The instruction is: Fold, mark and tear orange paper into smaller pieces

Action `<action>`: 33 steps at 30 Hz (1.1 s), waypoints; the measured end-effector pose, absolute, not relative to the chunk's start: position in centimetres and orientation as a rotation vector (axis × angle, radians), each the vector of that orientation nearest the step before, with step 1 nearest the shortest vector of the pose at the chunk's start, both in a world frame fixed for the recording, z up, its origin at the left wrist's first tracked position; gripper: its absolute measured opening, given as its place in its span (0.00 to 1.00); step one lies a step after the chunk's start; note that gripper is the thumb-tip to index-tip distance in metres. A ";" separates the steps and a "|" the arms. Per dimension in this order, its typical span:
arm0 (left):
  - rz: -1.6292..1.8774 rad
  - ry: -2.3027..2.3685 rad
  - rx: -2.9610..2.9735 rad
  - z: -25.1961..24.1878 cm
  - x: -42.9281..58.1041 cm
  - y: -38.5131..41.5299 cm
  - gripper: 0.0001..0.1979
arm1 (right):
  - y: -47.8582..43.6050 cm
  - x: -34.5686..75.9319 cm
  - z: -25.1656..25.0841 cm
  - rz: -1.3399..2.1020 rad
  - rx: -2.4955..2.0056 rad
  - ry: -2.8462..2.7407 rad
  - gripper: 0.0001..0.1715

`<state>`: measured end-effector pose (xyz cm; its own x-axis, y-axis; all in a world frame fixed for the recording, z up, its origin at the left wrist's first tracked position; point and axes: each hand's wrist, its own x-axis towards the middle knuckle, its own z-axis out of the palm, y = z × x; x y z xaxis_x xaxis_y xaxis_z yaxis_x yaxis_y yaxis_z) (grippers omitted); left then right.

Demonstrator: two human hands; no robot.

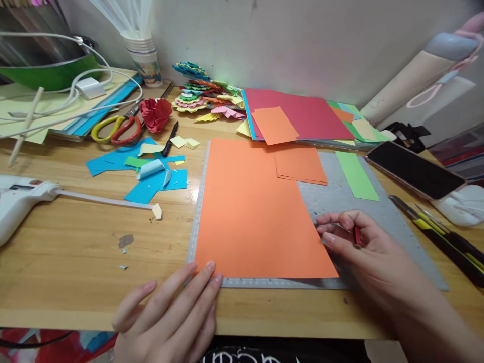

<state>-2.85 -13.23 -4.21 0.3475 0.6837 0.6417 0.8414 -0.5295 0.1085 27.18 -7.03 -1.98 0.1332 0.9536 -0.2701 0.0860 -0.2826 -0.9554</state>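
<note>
A large orange paper sheet (249, 212) lies on a grey cutting mat (378, 212) in the middle of the wooden desk. My left hand (170, 317) rests flat with fingers stretched out, its fingertips touching the sheet's near left corner. My right hand (363, 247) is at the sheet's right edge, fingers curled round a thin red pen-like tool (357, 236). Smaller orange pieces (300, 164) lie stacked on the sheet's far right corner.
A glue gun (18, 201) lies at the left, with blue paper scraps (151, 176), scissors (117, 128) and a red paper flower (156, 113) behind it. Coloured sheets (306, 118) and folded paper flowers sit at the back. A phone (414, 169) and a yellow-black knife (438, 234) lie at the right.
</note>
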 end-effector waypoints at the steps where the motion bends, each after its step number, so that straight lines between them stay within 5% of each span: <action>1: -0.946 -1.376 -2.367 -4.2 -2.8 -13.2 0.12 | -7.1 27.2 -2.4 1.242 -1.549 -1.031 0.22; 11: -0.947 -1.388 -2.341 -4.2 -2.8 -13.4 0.12 | -7.1 26.2 -2.4 1.239 -1.513 -0.808 0.25; 20: -0.926 -1.385 -2.267 -4.1 -3.1 -13.5 0.08 | -7.7 26.5 -3.1 0.729 -1.923 -1.684 0.23; 33: -0.919 -1.576 -2.252 -4.2 -3.3 -14.2 0.11 | -7.7 26.8 -3.3 0.671 -2.096 -1.749 0.23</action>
